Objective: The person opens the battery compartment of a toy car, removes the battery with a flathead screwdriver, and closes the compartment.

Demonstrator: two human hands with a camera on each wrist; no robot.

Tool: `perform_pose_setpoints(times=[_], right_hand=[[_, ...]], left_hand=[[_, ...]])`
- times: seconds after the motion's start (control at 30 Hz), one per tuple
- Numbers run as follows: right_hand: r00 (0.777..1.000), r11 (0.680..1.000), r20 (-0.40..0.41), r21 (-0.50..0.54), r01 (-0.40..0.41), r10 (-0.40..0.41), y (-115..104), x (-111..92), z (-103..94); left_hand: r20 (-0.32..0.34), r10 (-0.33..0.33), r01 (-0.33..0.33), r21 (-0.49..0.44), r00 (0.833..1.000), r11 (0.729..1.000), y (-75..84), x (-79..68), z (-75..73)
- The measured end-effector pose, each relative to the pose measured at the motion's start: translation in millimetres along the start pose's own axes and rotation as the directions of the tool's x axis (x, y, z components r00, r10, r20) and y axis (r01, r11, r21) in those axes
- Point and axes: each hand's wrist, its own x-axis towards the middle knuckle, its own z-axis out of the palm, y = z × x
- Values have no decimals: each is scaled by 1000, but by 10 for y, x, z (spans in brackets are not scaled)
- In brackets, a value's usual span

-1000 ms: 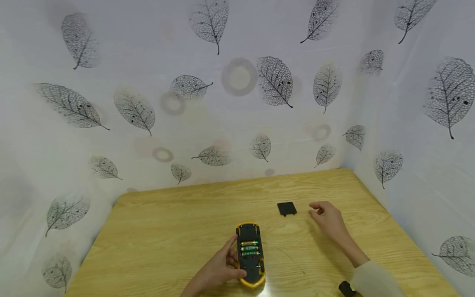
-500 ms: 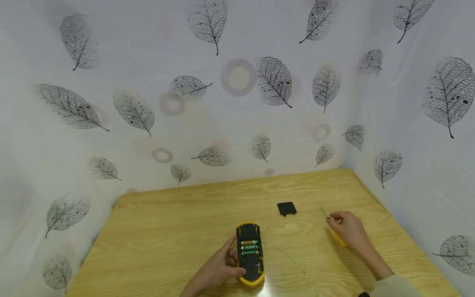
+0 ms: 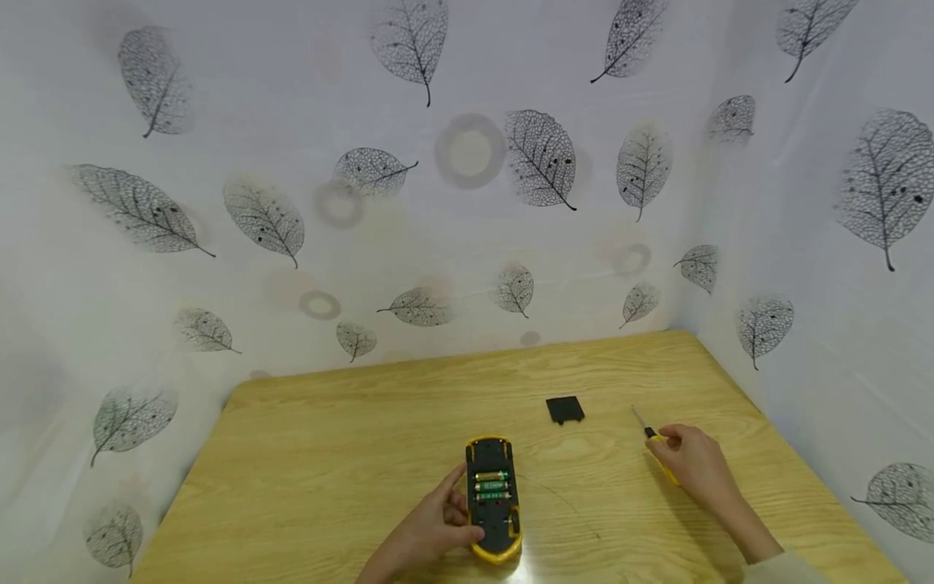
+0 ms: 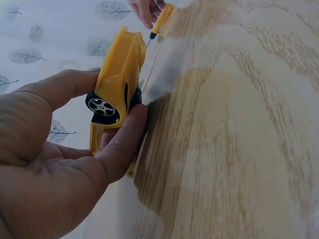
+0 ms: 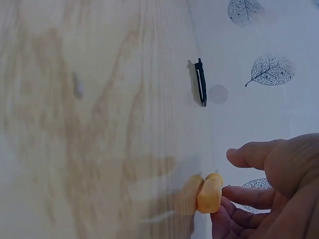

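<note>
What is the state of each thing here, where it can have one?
Yellow toy car: underside up, held by the left grip
Three batteries: seated side by side in the car, uncovered
Black battery cover: detached, lying on the table
Screwdriver: at the right grip; whether held, unclear

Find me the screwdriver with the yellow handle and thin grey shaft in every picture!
Head: screwdriver low, right of middle, by the right hand.
Left wrist: its yellow handle, top middle.
Right wrist: its blunt yellow end, low, right of middle.
Shared landmark: white backdrop printed with dark leaves.
</note>
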Motion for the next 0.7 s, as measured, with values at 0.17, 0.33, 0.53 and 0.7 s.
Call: perform_pose_setpoints(times=[0.17,0.33,0.53,0.7], right_hand=[[998,999,48,-31,-27,28,-12,-2,-15],[996,997,63,-41,-62,64,-8,-5,-4],[995,996,52,-30,-86,87,-3,8,23],[994,995,47,-32,-93,95,-15,7,16]], left_hand=[[-3,2,-2,-5,1000,1000,-19,11,-1],[-4,8,-8,-2,1000,1000,-29,15,4],[1,7,-7,-11,1000,1000,-23,2,5],[-3,16,-16,-12,1000,1000,-18,-6,9]])
